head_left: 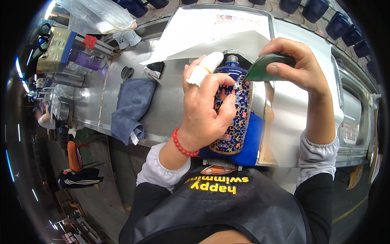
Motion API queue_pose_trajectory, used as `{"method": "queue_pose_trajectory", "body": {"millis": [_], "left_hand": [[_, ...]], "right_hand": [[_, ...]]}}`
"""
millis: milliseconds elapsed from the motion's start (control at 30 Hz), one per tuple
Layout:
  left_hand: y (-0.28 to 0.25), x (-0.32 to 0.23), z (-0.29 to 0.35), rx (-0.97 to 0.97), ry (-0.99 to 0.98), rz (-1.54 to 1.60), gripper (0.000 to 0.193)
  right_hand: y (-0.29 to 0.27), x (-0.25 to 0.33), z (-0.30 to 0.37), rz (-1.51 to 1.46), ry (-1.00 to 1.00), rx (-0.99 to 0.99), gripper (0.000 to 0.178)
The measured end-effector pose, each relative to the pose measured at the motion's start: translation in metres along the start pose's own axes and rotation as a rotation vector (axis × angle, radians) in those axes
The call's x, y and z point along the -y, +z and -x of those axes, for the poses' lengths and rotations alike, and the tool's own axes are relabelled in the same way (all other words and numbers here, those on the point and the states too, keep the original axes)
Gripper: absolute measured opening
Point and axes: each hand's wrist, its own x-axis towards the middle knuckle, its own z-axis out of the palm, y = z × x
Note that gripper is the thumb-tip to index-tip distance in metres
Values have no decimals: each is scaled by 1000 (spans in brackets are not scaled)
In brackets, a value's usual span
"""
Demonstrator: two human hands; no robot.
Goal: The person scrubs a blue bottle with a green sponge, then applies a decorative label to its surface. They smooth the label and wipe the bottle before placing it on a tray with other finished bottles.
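Observation:
A dark blue bottle (233, 136) with a colourful floral pattern lies on a bright blue cloth (255, 136), its clear glass neck pointing away from me. My left hand (207, 107), with a red bead bracelet and a white-wrapped finger, is over the bottle's left side. Its thumb and index finger close in a pinch at the patterned surface; what is between them, if anything, is too small to make out. In my right hand (300, 67), a dark green, flat, rounded scraper (264, 67) is held between thumb and fingers, its edge at the bottle's right shoulder.
Left of the bottle are a grey-blue towel (132, 103), black-handled scissors (127, 72) and a small black-and-white packet (155, 68). A tray with white sheets (195, 28) stands beyond it. Several dark blue vessels (315, 10) line the far right. Another water-filled tray (353, 107) is at right.

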Motion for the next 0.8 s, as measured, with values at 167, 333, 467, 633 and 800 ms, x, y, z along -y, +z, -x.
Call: {"method": "queue_pose_trajectory", "body": {"millis": [167,333,467,633,800], "left_hand": [[4,-11,-10,2,6,-244,19],[4,-17,-17,45,53,-450,17],[3,-12,-17,53,33,-378,15],[2,-3,-12,27,-7,-226,14],[-1,4,-9,11,-62,-91,12]], "right_hand": [[14,-5,21,-31,80,-221,30],[31,-10,37,-230,219,-333,33],[38,-11,39,-337,281,-337,32],[45,-9,32,-418,330,-325,33],[50,-7,25,-419,308,-333,34]]}}
